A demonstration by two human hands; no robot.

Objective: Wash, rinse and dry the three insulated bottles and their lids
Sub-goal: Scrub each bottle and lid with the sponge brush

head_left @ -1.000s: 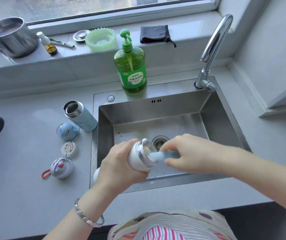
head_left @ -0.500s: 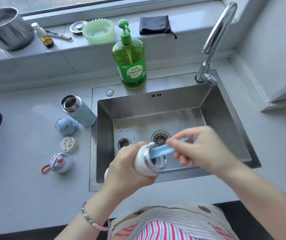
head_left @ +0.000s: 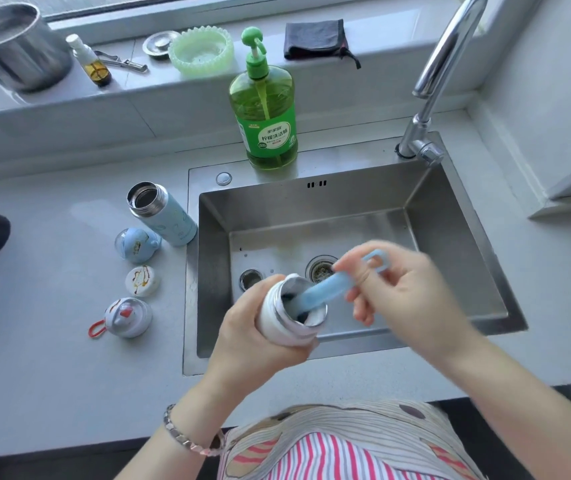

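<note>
My left hand [head_left: 259,336] grips a white insulated bottle [head_left: 285,317] over the front of the steel sink [head_left: 457,237], its steel mouth tilted up and right. My right hand [head_left: 405,292] pinches the light blue handle of a bottle brush [head_left: 325,291] whose head is down inside that bottle. A pale blue bottle [head_left: 164,214] stands open on the counter left of the sink. Beside it lie a blue domed lid [head_left: 136,244], a white stained lid [head_left: 142,280] and a grey lid with a red loop [head_left: 125,317]. A steel bottle mouth [head_left: 251,279] shows in the sink basin.
A green dish soap pump bottle [head_left: 265,109] stands behind the sink. The tap [head_left: 439,74] arches at the back right. On the sill sit a steel pot [head_left: 13,46], a small amber bottle [head_left: 91,62], a green dish [head_left: 201,50] and a dark cloth [head_left: 317,39].
The brush head has gone from the bottle's mouth down into it. My right hand has slid up the handle and swung right; the bottle's mouth has tipped more upward.
</note>
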